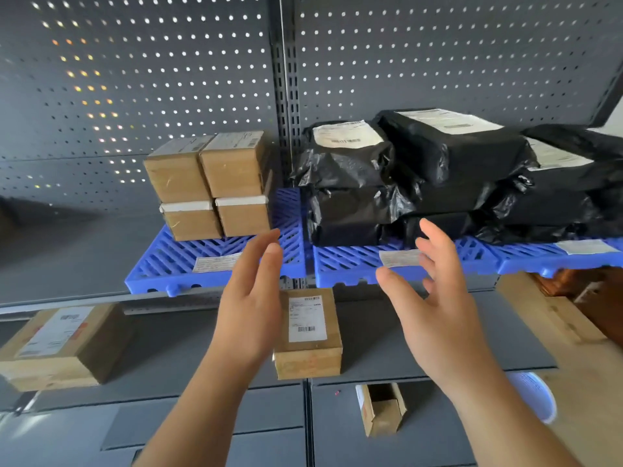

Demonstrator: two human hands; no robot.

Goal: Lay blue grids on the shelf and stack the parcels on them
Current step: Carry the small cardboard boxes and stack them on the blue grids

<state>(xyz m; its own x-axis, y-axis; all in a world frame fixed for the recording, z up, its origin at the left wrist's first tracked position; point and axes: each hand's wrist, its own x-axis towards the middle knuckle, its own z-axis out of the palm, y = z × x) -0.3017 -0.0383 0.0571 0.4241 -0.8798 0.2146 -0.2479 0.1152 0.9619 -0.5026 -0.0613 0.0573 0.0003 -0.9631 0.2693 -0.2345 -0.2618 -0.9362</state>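
Note:
Three blue grids lie side by side on the upper shelf: left grid (161, 264), middle grid (350, 264), right grid (539, 261). Several brown cardboard parcels (209, 183) are stacked in two layers on the left grid. Black plastic-wrapped parcels (421, 176) with white labels are piled on the middle and right grids. My left hand (253, 301) and my right hand (438, 298) hover in front of the grids' front edge, both empty with fingers spread. A small brown parcel (308, 332) with a white label sits on the lower shelf between my hands.
A larger brown box (64, 345) rests on the lower shelf at the left. An open narrow carton (381, 409) stands below. A wooden crate (573, 325) is at the right. Grey perforated back panels (135, 79) rise behind the shelf.

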